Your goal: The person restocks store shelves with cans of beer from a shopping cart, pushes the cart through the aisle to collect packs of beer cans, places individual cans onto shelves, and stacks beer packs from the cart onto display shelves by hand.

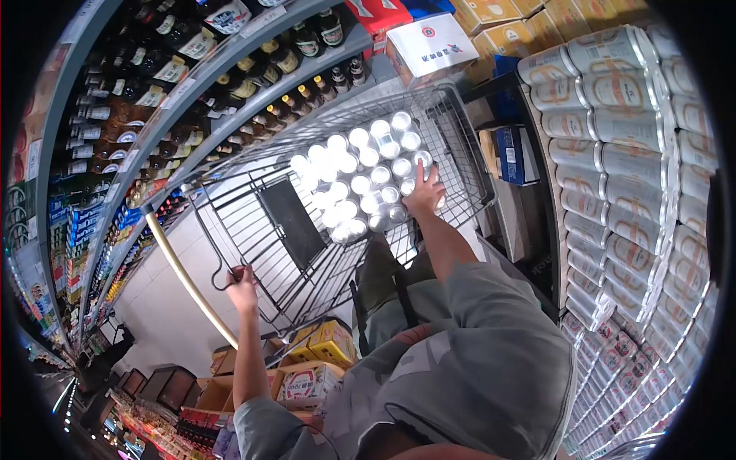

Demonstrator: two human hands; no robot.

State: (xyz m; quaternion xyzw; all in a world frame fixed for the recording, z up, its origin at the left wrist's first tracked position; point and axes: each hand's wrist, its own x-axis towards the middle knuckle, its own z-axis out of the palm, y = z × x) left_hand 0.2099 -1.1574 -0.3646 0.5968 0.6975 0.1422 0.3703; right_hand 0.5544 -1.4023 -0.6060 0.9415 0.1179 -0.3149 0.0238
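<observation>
A wire shopping cart [464, 123] stands in front of me, with a pack of shiny cans [360, 185] in its basket, the tops facing up. My right hand [423, 192] rests on the cans at the pack's right edge, fingers spread. At the cart's left end, my left hand [241, 287] is closed around a bent black metal rod of the cart frame. A dark panel [291, 222] sits in the wire between my left hand and the cans. The cart's long pale handlebar [192, 276] curves past to the left of that hand.
Shelves of bottles [261, 73] line the left and far side. Stacked wrapped cans [613, 153] rise on the right. A white carton [431, 47] stands beyond the cart, near yellow boxes [506, 34]. More boxes [307, 381] are low behind my left arm.
</observation>
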